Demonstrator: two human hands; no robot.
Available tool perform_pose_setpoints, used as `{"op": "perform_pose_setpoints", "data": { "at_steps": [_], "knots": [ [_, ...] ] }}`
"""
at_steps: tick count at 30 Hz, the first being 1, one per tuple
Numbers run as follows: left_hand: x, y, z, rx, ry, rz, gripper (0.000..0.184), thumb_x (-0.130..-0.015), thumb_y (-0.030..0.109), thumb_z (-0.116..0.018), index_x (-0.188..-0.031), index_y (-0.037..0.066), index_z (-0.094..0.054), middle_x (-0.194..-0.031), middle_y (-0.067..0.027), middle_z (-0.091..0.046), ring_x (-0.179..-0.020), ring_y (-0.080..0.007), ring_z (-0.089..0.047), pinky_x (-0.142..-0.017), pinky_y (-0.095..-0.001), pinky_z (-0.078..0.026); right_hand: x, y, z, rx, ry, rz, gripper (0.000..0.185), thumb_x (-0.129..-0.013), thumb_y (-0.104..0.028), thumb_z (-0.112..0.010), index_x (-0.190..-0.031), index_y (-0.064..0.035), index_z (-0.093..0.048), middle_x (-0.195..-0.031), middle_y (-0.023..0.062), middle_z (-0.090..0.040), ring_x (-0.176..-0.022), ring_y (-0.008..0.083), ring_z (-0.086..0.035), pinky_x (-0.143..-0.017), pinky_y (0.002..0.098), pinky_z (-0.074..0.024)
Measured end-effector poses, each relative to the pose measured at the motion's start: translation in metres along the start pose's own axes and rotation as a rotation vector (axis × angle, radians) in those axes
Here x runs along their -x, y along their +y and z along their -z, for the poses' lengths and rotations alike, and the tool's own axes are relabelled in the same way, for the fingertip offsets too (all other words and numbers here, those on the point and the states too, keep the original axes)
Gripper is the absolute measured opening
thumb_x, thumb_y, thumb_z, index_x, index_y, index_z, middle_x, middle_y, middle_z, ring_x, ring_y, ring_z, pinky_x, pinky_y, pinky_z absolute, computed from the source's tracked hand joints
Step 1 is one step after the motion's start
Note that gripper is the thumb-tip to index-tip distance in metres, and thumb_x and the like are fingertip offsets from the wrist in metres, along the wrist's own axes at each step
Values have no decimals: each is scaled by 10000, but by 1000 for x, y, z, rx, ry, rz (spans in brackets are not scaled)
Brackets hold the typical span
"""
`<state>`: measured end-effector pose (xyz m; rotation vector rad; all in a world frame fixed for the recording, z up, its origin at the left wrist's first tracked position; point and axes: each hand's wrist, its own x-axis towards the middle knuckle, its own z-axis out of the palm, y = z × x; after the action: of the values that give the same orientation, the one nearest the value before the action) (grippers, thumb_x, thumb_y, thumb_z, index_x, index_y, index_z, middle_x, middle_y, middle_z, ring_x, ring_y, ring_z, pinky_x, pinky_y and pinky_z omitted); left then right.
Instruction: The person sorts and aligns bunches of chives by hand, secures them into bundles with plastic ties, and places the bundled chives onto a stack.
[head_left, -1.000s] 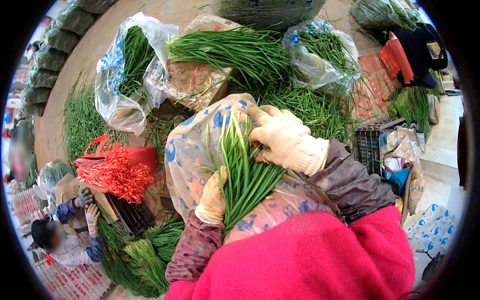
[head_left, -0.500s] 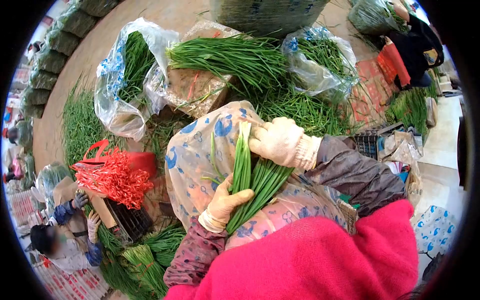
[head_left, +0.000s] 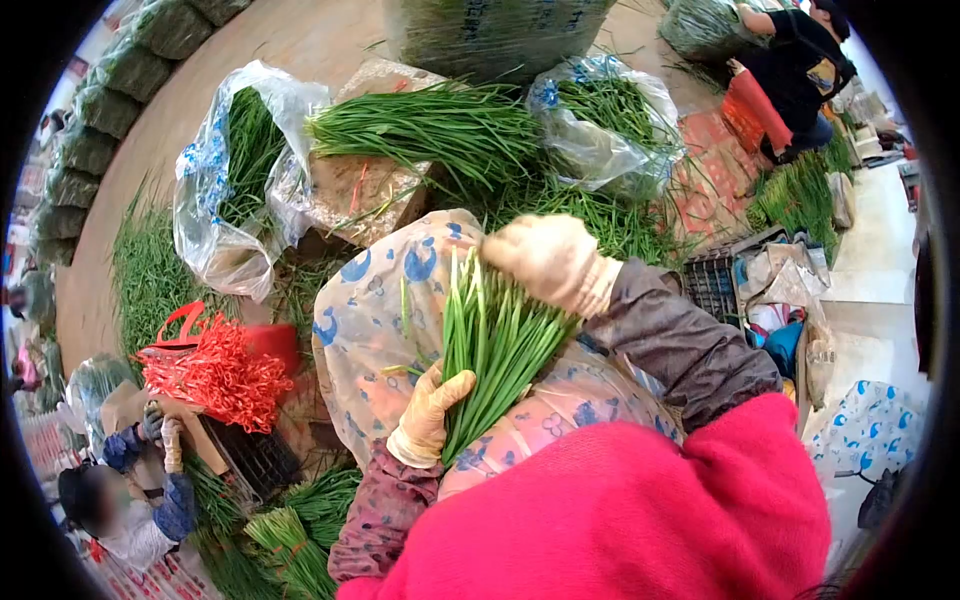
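My left hand (head_left: 430, 416), in a pale glove, is closed around a bunch of green garlic chives (head_left: 505, 345) above my lap. The bunch's whitish stem ends point up and away from me, fanned out a little. Close by the upper right of those ends is my right hand (head_left: 548, 262), also gloved and slightly blurred. Its fingers are curled in, and whatever they hold is hidden. Under the bunch, a plastic sheet with blue prints (head_left: 365, 330) covers my lap. A couple of loose chive leaves (head_left: 405, 312) lie on that sheet.
Ahead, a large chive bundle (head_left: 420, 125) lies on a block (head_left: 375, 195) between open plastic bags (head_left: 200, 225) of greens. Red ties (head_left: 215, 370) hang at left over a black crate (head_left: 255, 455). Co-workers (head_left: 120, 500) (head_left: 800, 75) sit at lower left and upper right.
My right hand has come away from the white stem ends it was gripping and sits just right of them. The stems in my left hand now spread into one wider bunch. The view has shifted slightly.
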<state>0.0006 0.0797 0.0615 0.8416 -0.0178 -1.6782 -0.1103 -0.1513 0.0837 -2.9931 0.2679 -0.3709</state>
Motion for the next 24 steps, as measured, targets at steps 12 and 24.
{"op": "perform_pose_setpoints", "data": {
  "at_steps": [12,24],
  "knots": [
    [4,0,9,91,83,-3,433,-864,278,-628,-1169,-24,-572,-1045,-147,-665,-889,-245,-668,-798,-346,-554,136,184,70,309,-294,-1076,237,-844,-190,-570,-1048,-95,-644,-980,203,-652,-924,373,-619,-808,444,-485],
    [5,-1,-2,-68,68,-71,442,-911,268,-564,-1220,-47,-531,-1088,-132,-649,-933,-210,-650,-845,-313,-518,-13,10,54,-824,-498,-551,659,-823,-234,-666,-1397,-84,-379,-1231,178,-575,-1103,283,-579,-939,356,-457]
  ]
}}
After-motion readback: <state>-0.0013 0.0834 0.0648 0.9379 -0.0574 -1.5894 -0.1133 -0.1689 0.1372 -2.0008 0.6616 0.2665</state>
